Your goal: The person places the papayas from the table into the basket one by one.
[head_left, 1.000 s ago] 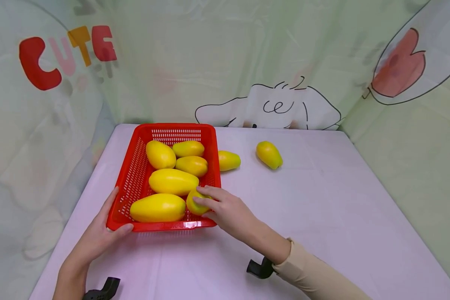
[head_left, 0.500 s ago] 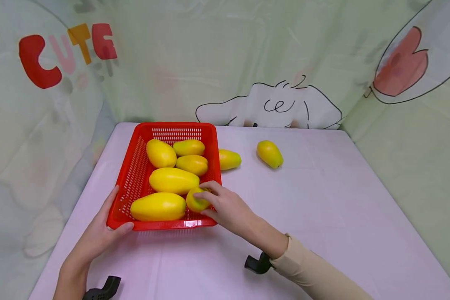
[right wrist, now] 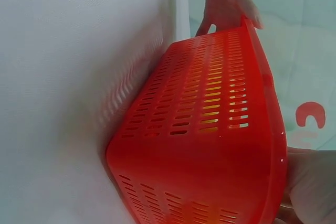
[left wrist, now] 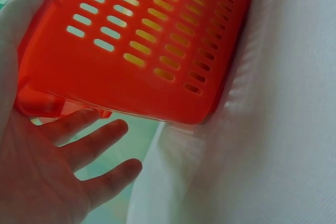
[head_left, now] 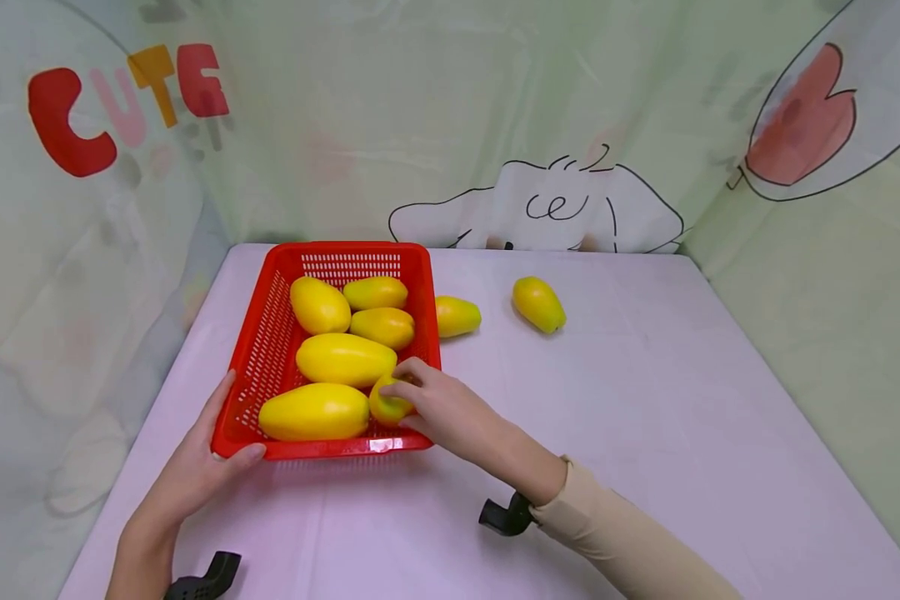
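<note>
A red plastic basket [head_left: 322, 450] with slotted walls holds several smooth yellow papayas [head_left: 315, 412]. At its front left corner my left hand [head_left: 191, 471] rests with the thumb along the rim. In the left wrist view, the other fingers [left wrist: 107, 182] are spread and fairly straight beside the basket wall [left wrist: 105, 82]. My right hand [head_left: 450, 408] reaches over the right rim, its fingers curled on a small papaya [head_left: 384, 408] standing end-up in the front right corner. In the right wrist view this hand [right wrist: 315, 182] is partly hidden behind the rim.
Two more papayas lie on the pale tablecloth right of the basket: one papaya [head_left: 459, 317] close against its wall, the other papaya [head_left: 538, 305] farther right. Printed curtains [head_left: 345, 125] stand behind the table and at both sides.
My right wrist has shifted slightly to the left, with the fingers still on the corner papaya. The left hand, basket and other papayas hold their places; the view tilts slightly.
</note>
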A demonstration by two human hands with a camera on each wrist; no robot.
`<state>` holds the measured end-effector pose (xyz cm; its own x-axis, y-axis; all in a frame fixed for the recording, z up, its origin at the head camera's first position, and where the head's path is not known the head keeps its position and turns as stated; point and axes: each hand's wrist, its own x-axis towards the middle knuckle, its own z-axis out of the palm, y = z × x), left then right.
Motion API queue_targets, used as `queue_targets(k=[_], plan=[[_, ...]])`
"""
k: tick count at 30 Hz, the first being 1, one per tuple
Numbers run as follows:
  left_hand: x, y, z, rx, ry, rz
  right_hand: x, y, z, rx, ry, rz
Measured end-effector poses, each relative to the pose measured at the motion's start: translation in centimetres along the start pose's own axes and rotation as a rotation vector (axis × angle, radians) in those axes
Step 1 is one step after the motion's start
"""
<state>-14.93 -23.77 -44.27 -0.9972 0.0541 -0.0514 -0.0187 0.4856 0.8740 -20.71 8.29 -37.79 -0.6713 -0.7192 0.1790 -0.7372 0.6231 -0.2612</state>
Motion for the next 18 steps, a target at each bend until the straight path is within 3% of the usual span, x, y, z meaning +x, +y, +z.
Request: queue_targets(k=[10,18], plan=[[-0.1,-0.1,0.0,-0.006,-0.002,0.003,0.0,0.1,-0.2,-0.138,-0.082,-0.087],[0.1,-0.2,0.0,-0.003,0.004,0.007,-0.7,-0.7,-1.1,-0.247,-0.185,-0.099]])
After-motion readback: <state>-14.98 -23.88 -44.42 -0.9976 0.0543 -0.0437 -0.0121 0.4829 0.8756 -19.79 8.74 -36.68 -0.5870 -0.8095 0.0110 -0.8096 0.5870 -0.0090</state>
